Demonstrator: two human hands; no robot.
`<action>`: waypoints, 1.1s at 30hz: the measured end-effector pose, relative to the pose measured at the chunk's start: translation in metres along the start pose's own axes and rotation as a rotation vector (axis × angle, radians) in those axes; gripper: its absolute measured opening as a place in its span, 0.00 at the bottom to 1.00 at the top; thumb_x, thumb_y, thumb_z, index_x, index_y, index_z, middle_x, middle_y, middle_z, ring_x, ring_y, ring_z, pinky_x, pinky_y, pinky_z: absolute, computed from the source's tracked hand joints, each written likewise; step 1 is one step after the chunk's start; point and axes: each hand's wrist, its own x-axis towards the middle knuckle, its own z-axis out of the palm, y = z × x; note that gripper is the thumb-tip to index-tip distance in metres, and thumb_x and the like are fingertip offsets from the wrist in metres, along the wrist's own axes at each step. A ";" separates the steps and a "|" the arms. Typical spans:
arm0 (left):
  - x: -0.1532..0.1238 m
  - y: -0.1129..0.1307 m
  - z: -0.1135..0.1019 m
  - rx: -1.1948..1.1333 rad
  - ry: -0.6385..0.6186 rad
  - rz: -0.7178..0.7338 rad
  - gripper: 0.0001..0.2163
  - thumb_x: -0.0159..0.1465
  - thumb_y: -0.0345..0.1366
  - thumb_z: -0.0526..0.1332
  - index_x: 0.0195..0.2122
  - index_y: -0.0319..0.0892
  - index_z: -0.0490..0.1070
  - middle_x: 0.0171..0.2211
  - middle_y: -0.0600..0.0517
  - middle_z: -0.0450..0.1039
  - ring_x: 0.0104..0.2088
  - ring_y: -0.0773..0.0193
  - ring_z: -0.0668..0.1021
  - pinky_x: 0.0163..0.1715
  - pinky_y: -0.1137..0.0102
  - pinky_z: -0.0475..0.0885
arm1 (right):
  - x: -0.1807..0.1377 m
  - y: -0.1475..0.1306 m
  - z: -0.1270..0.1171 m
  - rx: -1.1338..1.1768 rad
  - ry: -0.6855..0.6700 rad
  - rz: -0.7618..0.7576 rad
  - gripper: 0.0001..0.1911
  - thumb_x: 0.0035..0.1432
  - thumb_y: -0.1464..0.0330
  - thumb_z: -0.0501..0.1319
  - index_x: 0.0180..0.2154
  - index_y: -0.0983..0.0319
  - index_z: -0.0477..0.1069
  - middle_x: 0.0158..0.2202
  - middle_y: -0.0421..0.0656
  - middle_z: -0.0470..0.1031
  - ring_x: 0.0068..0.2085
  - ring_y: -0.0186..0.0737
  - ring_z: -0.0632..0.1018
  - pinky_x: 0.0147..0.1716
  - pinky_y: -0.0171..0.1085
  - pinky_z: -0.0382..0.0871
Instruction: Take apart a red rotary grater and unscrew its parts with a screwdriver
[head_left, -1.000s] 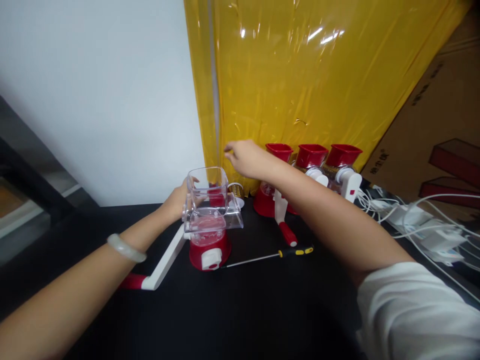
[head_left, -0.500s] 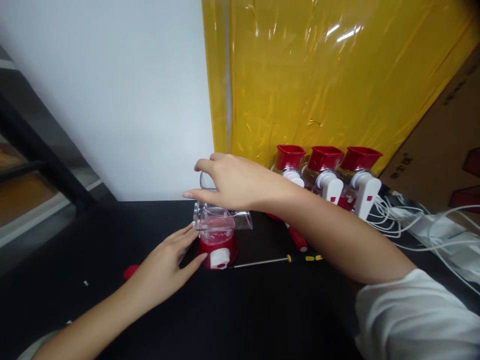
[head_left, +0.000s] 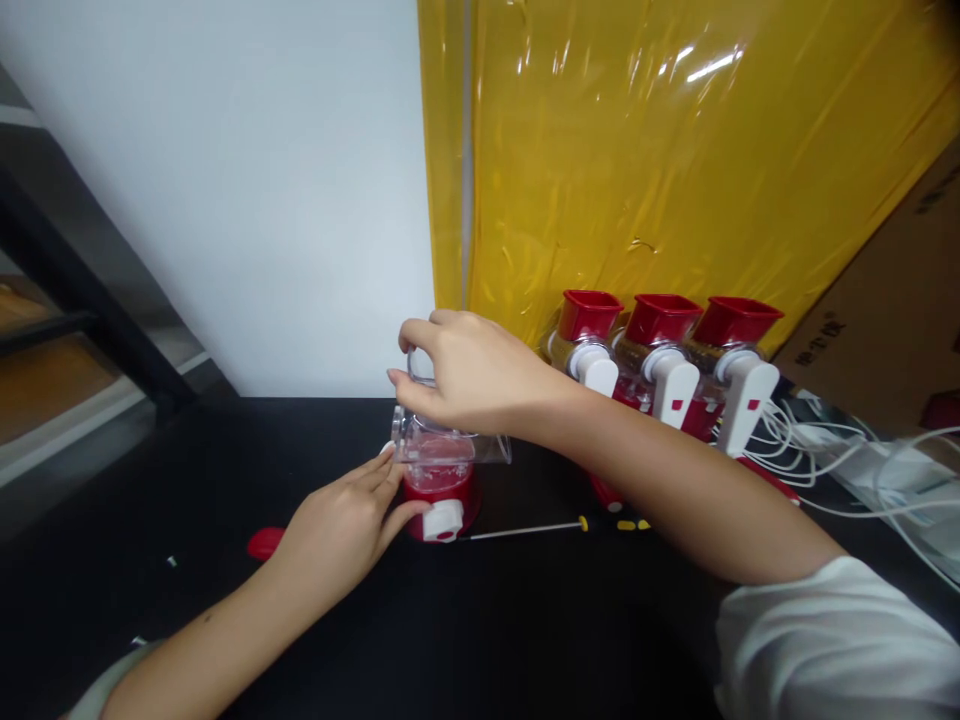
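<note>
Item one, a rotary grater with clear housing (head_left: 491, 449) and red base (head_left: 439, 490), is standing upright on the black tabletop (head_left: 525, 640) near the centre of the frame. Right hand (head_left: 480, 370): arching over the housing's top, thumb and fingers parted around the clear upper rim, apparently for pressing or settling it from above; the palm is hiding the contact, so whether the fingers are pinching cannot be told. Left hand (head_left: 337, 515): lying along the grater's left side in the picture, thumb spreading away from the fingers and its tip reaching the white knob (head_left: 442, 521), seemingly for steadying the base; any hold behind it is staying unconfirmed. The housing is thus sitting beneath the right palm, the base just right of the left fingertips. A screwdriver (head_left: 525, 531) is lying right of the knob, presumably for easy reach. Three red-topped graters (head_left: 666, 318) are standing in a row, right of centre, probably parked aside.
</note>
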 end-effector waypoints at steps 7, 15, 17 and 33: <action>0.001 0.001 -0.002 0.020 -0.036 0.005 0.28 0.71 0.55 0.47 0.48 0.38 0.78 0.50 0.35 0.80 0.55 0.44 0.79 0.52 0.54 0.77 | 0.002 0.002 -0.002 -0.006 -0.025 -0.050 0.17 0.65 0.61 0.54 0.47 0.65 0.72 0.42 0.53 0.75 0.43 0.48 0.75 0.43 0.42 0.64; 0.007 -0.002 -0.008 -0.022 -0.081 0.030 0.23 0.70 0.53 0.51 0.40 0.40 0.79 0.43 0.38 0.82 0.53 0.45 0.80 0.54 0.54 0.75 | 0.007 0.015 -0.005 0.071 -0.069 -0.210 0.14 0.62 0.62 0.56 0.44 0.64 0.72 0.39 0.48 0.72 0.37 0.41 0.71 0.39 0.39 0.62; 0.008 -0.002 -0.009 0.006 -0.101 0.041 0.24 0.71 0.53 0.50 0.42 0.39 0.79 0.45 0.37 0.82 0.53 0.45 0.80 0.54 0.54 0.75 | 0.012 0.025 -0.002 0.143 -0.067 -0.309 0.14 0.60 0.63 0.57 0.45 0.63 0.71 0.39 0.46 0.72 0.38 0.40 0.71 0.40 0.39 0.63; 0.037 -0.023 -0.046 -0.284 -0.216 0.088 0.23 0.64 0.55 0.61 0.57 0.53 0.73 0.56 0.50 0.77 0.53 0.49 0.80 0.52 0.59 0.75 | -0.006 0.030 -0.016 0.065 -0.108 -0.080 0.35 0.58 0.47 0.62 0.57 0.64 0.65 0.48 0.53 0.73 0.47 0.50 0.75 0.46 0.44 0.68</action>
